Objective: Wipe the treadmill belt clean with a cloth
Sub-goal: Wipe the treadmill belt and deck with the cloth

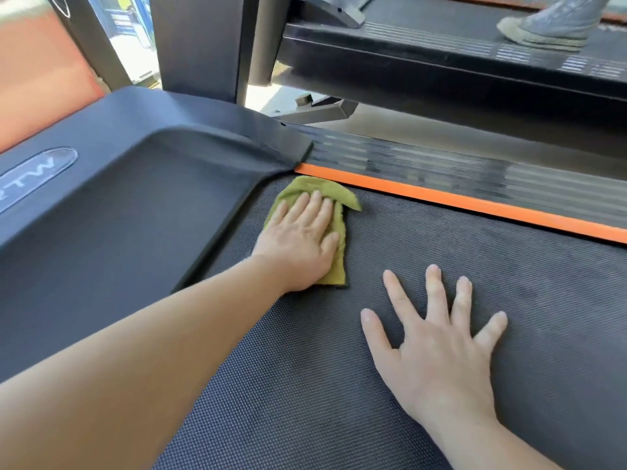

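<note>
Subject of inspection: a green cloth lies flat on the black textured treadmill belt, in the corner where the belt meets the motor cover and the orange edge strip.

The cloth's long axis runs away from the person, from its near end by the heel of the palm to its far end close to the orange strip. One folded corner sticks out to the right, past the fingertips. The far edge looks bunched rather than smooth.

Left hand: laid palm down on the cloth with straight fingers held close together, pressing it onto the belt and covering most of its middle. The fingers point toward the orange strip. Nothing is gripped.

Right hand: flat on the bare belt, near the cloth and apart from it, with fingers spread wide, holding nothing.

Surroundings: the dark grey motor cover borders the cloth on the left and carries an oval badge. Beyond the orange strip runs a ribbed side rail. A dark upright post rises behind the cover. A second treadmill stands further back, with a grey shoe on its deck.

Obstructions: the raised lip of the motor cover and the orange strip hem the cloth in on two sides.
</note>
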